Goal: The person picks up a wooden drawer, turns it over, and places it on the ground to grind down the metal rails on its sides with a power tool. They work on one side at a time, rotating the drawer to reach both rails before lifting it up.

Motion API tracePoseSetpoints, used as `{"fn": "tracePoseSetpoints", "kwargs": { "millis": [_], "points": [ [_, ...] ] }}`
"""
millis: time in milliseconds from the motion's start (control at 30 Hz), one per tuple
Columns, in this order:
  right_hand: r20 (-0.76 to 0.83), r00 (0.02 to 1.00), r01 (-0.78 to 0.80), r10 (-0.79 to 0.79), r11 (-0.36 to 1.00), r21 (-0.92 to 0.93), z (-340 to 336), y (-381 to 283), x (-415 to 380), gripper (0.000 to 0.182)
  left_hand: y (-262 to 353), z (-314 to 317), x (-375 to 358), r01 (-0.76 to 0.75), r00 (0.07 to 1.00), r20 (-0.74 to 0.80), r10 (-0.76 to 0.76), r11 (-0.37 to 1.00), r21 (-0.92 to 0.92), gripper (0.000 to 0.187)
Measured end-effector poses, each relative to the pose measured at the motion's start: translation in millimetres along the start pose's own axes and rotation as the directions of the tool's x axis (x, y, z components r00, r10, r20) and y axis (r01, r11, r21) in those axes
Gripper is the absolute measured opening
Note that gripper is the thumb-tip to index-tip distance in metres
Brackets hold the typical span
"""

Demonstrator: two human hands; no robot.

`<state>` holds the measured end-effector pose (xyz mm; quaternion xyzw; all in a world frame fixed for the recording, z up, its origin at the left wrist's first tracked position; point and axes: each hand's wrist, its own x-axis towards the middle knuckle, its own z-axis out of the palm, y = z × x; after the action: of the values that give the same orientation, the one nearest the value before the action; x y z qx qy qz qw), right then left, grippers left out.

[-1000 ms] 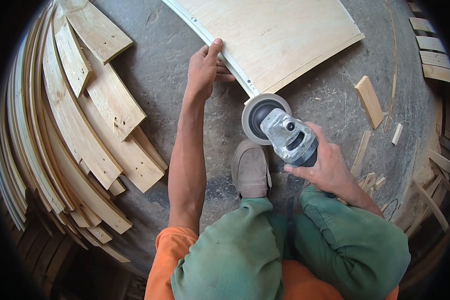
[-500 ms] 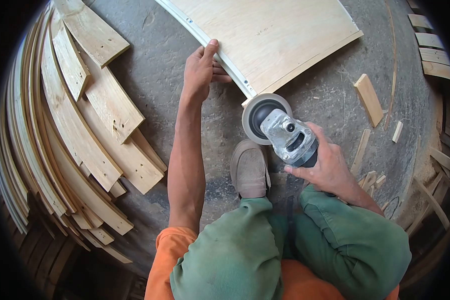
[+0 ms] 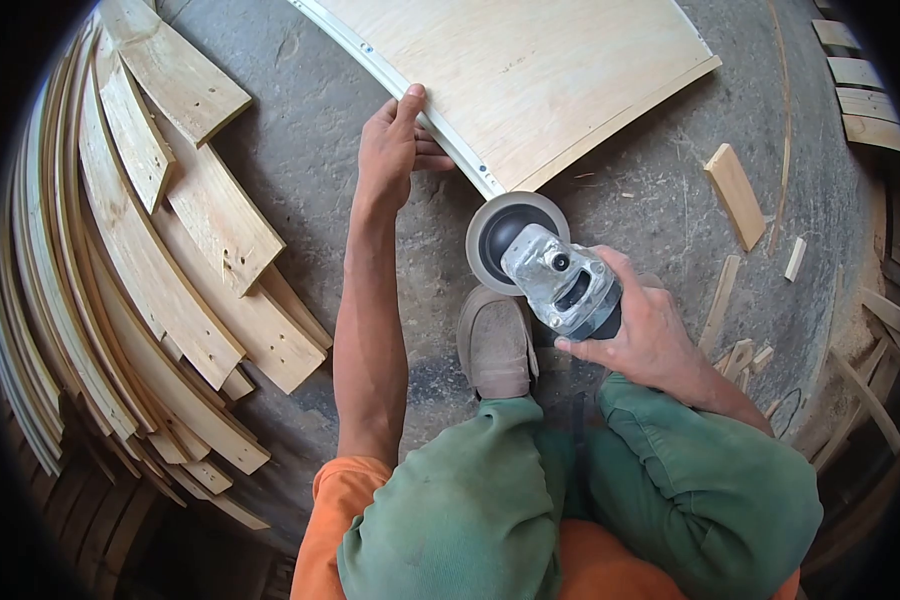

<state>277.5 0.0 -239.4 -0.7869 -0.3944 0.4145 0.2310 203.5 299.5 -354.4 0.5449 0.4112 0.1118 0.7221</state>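
My right hand is wrapped round the body of an angle grinder. Its round disc sits against or just over the near corner of a wooden panel; exact contact cannot be told. A pale metal drawer slide with screws runs along the panel's left edge. My left hand grips that edge, thumb on top of the slide and fingers underneath. Below the disc is my shoe.
Stacked wooden boards fan out on the left over the concrete floor. To the right lie a short wood block, a small offcut and a thin strip. More slats are at the far right.
The grinder and my right hand have moved slightly left. The panel and my left hand have shifted a little left too, with the left hand still gripping the edge.
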Motion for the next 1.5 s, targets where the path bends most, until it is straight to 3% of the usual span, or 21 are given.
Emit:
{"fn": "tracePoseSetpoints", "kwargs": {
  "millis": [167,533,733,900,1033,1200,1333,1500],
  "points": [
    [-0.091,0.993,-0.062,0.074,0.99,0.128,-11,5,-7,0.089,2,-1,-1,0.0,1.0,-0.022,0.0,1.0,0.009,0.053],
    [0.002,1.0,-0.031,0.031,0.997,0.066,-6,4,0,0.089,2,1,0,0.021,0.999,-0.026,-0.021,1.0,0.006,0.049],
    [-0.102,0.993,-0.045,0.058,0.991,0.127,-12,12,-3,0.09,0,0,1,0.023,0.999,-0.046,-0.022,1.0,0.019,0.048],
    [-0.023,1.0,0.016,-0.015,0.998,0.062,-5,7,0,0.09,3,1,-1,0.029,0.999,-0.038,-0.028,0.999,0.023,0.049],
    [-0.01,1.0,0.006,-0.005,0.996,0.087,-7,8,0,0.091,4,3,-1,0.029,0.999,-0.03,-0.028,1.0,0.013,0.05],
    [-0.097,0.985,-0.129,0.146,0.979,0.161,-22,21,-4,0.09,1,1,0,0.031,0.998,-0.053,-0.03,0.999,0.011,0.048],
    [-0.104,0.991,-0.067,0.082,0.987,0.144,-21,17,-3,0.089,2,3,1,0.045,0.997,-0.07,-0.044,0.999,0.02,0.047],
    [-0.059,0.991,-0.113,0.121,0.986,0.124,-23,20,4,0.088,1,3,1,0.05,0.997,-0.054,-0.049,0.999,0.022,0.048]
  ]
}}
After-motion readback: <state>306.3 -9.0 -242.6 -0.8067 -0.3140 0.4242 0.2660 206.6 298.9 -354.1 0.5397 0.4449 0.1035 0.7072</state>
